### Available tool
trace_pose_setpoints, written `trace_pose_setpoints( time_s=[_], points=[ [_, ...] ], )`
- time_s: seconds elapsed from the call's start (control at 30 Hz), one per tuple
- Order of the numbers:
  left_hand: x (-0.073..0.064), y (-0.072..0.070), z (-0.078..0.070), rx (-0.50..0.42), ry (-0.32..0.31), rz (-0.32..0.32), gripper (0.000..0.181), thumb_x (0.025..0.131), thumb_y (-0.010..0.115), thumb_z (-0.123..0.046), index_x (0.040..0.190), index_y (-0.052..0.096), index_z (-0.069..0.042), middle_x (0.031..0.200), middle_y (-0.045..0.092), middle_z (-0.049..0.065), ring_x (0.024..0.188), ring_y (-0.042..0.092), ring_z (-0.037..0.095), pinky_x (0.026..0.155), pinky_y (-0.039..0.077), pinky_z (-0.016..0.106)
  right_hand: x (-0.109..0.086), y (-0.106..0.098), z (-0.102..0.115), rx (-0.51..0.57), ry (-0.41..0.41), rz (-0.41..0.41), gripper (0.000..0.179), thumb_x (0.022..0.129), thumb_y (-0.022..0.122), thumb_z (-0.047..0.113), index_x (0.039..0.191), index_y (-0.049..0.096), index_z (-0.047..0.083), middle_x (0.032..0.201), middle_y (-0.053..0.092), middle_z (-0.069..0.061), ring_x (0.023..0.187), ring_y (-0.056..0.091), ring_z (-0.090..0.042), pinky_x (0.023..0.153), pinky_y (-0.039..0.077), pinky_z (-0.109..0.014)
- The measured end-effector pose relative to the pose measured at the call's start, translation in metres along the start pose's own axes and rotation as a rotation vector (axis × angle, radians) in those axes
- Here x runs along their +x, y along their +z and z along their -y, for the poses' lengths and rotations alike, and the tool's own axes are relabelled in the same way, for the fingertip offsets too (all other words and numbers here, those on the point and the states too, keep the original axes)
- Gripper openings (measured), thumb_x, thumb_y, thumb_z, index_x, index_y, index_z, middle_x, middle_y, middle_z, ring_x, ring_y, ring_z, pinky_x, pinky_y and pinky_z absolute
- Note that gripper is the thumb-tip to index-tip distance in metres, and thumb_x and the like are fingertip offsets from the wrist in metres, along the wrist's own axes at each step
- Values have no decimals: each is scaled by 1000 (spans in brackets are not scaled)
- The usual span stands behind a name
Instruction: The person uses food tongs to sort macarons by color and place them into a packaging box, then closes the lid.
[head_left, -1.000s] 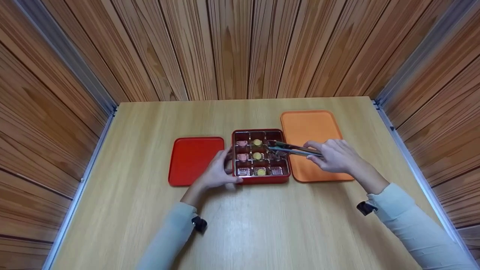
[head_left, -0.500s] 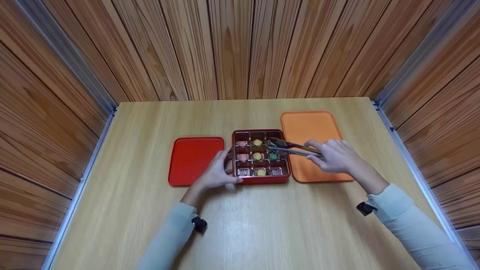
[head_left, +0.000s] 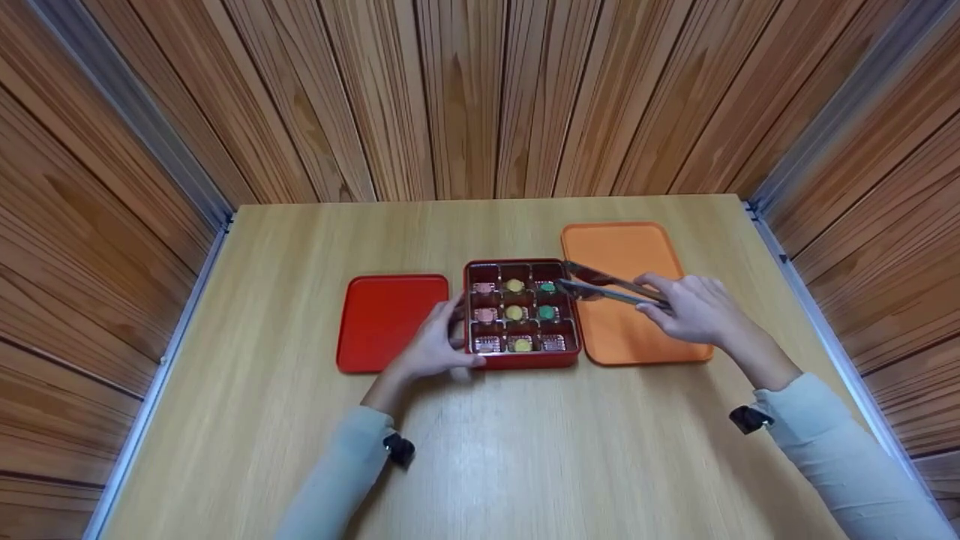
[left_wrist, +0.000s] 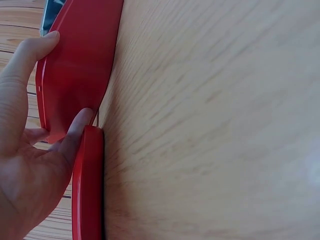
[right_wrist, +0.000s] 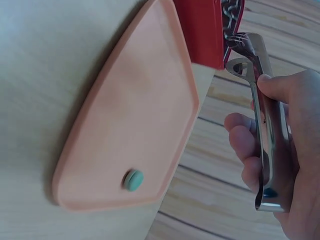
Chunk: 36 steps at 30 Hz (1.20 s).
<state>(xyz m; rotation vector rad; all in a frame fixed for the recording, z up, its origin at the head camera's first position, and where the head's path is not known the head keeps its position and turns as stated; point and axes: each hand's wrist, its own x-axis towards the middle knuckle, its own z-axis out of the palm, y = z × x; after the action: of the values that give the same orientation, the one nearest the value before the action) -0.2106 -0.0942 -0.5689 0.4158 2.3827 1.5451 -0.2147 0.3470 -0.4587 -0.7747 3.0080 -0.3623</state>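
Note:
The left hand (head_left: 435,345) grips the left side of a dark red sectioned box (head_left: 529,361), its thumb along the front corner. Inside, in clear liners, sit pink macarons (head_left: 485,315) in the left column, yellow macarons (head_left: 514,312) down the middle and green macarons (head_left: 547,313) at the right. The front left and front right sections show only liner. In the right hand (head_left: 694,307) are metal tongs (right_wrist: 270,120), tips parted beside the box's right rim with nothing between them. Another green macaron (right_wrist: 133,180) lies on the orange tray (right_wrist: 115,115), hidden by the hand in the head view.
A flat red tray or lid (head_left: 390,322) lies left of the box, partly under the left hand. The orange tray sits close against the box's right side. Wood-patterned panels (head_left: 480,97) enclose the table (head_left: 510,450) at the back and both sides.
The tongs have lifted away from the box's right column and moved right with the right hand. Two green macarons now show in that column. The left hand has stayed in place.

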Motion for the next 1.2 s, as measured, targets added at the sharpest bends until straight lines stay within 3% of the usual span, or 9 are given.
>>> trace_pose_setpoints(
  time_s=[0.23, 0.43, 0.57, 0.87, 1.2],
  points=[
    [0, 0, 0, 8, 0, 3, 129, 80, 102, -24, 180, 22, -7, 169, 43, 26, 161, 46, 42, 135, 43, 59, -14, 0, -24, -8, 84, 19, 41, 109, 71, 31, 142, 69, 7, 60, 35, 8, 49, 27, -10, 48, 19, -24],
    [-1, -1, 1, -11, 0, 8, 130, 79, 102, -22, 181, 21, -9, 169, 42, 25, 161, 45, 43, 135, 43, 61, -25, -1, -41, 12, 156, 49, 47, 110, 70, 33, 148, 66, 6, 59, 37, 6, 47, 30, -12, 46, 23, -24],
    [-1, -1, 1, 27, 3, -6, 132, 78, 103, -25, 180, 22, -7, 167, 44, 25, 159, 47, 44, 137, 39, 62, -30, -3, -51, 18, 177, 47, 47, 110, 69, 34, 148, 64, 7, 58, 38, 7, 47, 31, -12, 46, 24, -25],
    [0, 0, 0, 13, -17, 2, 126, 81, 101, -28, 180, 25, -8, 170, 42, 24, 160, 44, 42, 138, 36, 63, -39, -1, -71, 37, 228, 27, 44, 110, 70, 34, 145, 66, 8, 58, 41, 7, 48, 32, -11, 44, 26, -26],
    [1, -1, 0, 11, -25, 6, 128, 81, 102, -26, 180, 23, -10, 169, 43, 22, 161, 45, 40, 138, 39, 59, -48, 0, -94, 60, 330, 65, 52, 111, 69, 40, 149, 62, 5, 60, 45, 3, 48, 40, -16, 45, 31, -27]
  ],
)
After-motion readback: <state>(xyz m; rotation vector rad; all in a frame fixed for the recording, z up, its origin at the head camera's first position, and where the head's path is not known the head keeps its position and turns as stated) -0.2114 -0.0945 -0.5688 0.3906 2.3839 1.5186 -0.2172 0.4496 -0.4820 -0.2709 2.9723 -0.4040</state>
